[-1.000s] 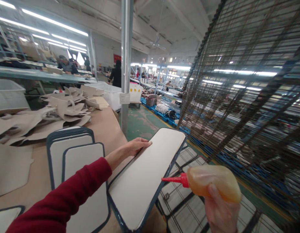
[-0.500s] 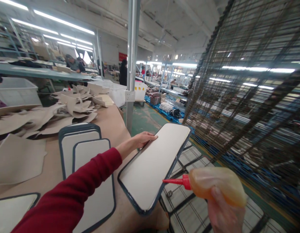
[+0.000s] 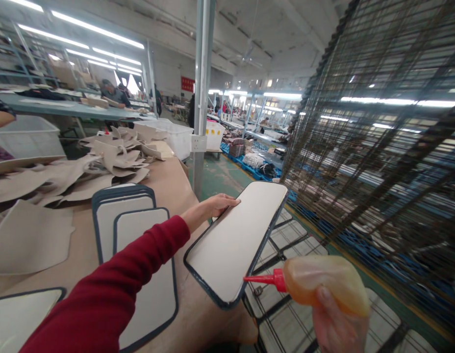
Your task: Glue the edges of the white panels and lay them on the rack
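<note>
My left hand (image 3: pixel 223 204) grips a white rounded panel with a dark blue edge (image 3: pixel 237 240) by its far left side, thumb on top. The panel is held tilted past the table's edge. In my right hand (image 3: pixel 332 314) is a squeeze bottle of amber liquid (image 3: pixel 323 282), lying nearly level, its red nozzle (image 3: pixel 262 279) pointing left. The nozzle tip is at the panel's near right edge; whether it touches I cannot tell. Similar panels (image 3: pixel 146 274) lie stacked under my left forearm, and another panel (image 3: pixel 21 318) is at the lower left.
Beige cut pieces (image 3: pixel 102 166) are heaped on the brown table (image 3: pixel 168 181). A metal post (image 3: pixel 202 98) stands behind it. To the right rises a wire rack (image 3: pixel 374 137), with more panels on its lower grid (image 3: pixel 286 314). White bins (image 3: pixel 32 137) and people are farther back.
The nozzle tip has slid nearer along the panel's right edge, toward its near corner. The panel has shifted slightly up in view. Both hands keep their hold.
</note>
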`<state>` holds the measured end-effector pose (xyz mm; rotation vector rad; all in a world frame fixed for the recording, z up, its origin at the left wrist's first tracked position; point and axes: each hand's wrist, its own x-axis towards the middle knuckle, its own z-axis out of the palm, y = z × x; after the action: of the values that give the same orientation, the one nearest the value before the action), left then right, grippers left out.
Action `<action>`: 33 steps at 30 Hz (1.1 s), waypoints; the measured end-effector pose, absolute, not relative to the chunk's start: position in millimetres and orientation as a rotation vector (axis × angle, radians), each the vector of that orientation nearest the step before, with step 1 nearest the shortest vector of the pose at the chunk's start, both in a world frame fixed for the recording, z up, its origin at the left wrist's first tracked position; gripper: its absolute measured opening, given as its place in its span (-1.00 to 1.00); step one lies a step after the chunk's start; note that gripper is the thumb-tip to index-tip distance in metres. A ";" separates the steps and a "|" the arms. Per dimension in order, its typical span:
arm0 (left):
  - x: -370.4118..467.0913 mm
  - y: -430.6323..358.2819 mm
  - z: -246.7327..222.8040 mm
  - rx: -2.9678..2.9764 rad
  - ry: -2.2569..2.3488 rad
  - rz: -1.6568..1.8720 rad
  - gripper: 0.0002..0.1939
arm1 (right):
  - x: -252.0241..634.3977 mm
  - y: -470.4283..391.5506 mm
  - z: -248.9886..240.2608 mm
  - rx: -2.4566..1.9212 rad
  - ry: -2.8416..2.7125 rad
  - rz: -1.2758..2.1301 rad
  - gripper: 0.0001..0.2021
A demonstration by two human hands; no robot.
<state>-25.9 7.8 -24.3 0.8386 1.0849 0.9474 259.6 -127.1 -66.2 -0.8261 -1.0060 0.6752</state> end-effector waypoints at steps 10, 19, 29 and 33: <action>-33.4 9.1 -18.5 0.793 1.159 0.998 -0.84 | 252.6 -129.7 -68.3 -0.812 -1.017 0.695 -0.56; -42.6 21.0 -24.8 0.741 1.295 1.203 -0.73 | 236.5 -123.4 -64.5 -0.819 -0.746 0.966 -0.52; 3.9 -5.9 -34.5 0.964 1.167 1.152 -0.55 | 254.2 -32.8 -23.6 -0.699 -0.787 0.593 -0.42; 9.5 -12.2 -26.0 1.049 1.042 1.080 -0.50 | 267.3 -21.7 -33.0 -0.702 -0.758 0.502 -0.31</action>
<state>9.5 -12.2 -26.0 1.0494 1.0419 1.0801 267.3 -21.7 -33.0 -0.7021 -0.7579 0.5024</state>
